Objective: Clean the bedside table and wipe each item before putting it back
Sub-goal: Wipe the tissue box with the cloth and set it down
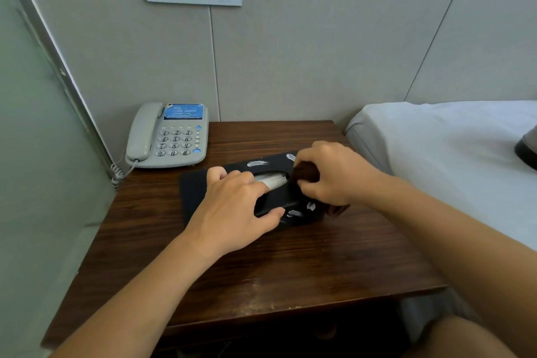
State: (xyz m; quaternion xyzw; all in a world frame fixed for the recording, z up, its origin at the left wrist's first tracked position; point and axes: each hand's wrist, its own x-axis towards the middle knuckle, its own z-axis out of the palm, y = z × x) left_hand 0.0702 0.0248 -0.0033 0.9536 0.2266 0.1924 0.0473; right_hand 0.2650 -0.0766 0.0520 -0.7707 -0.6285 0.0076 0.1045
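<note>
Your left hand (232, 206) lies spread over the black tissue box (197, 197), fingers fairly straight and pressing down on its top, thumb hooked against the near edge; it steadies the box and grips nothing. Your right hand (328, 174) is curled tight round a bunched dark brown cloth (305, 173) and holds it on the box's right end, just beside the slot where the white tissue (271, 179) shows.

The box sits mid-way across the bedside table (290, 264), its long axis running left to right and angled slightly away toward the far right. The unwiped stretch lies to the left of the cloth, under your left hand, so the next stroke probably travels leftward along that axis, and the left hand would need to shift or lift for it to pass. The right hand is the nearer one to the work.

The telephone (168, 136) stands at the far left corner, apart from the box. Its keypad reads 1 to 9, *, 0, #; the blue label above is too blurred to read. The box bears white feather marks, no legible brand.
</note>
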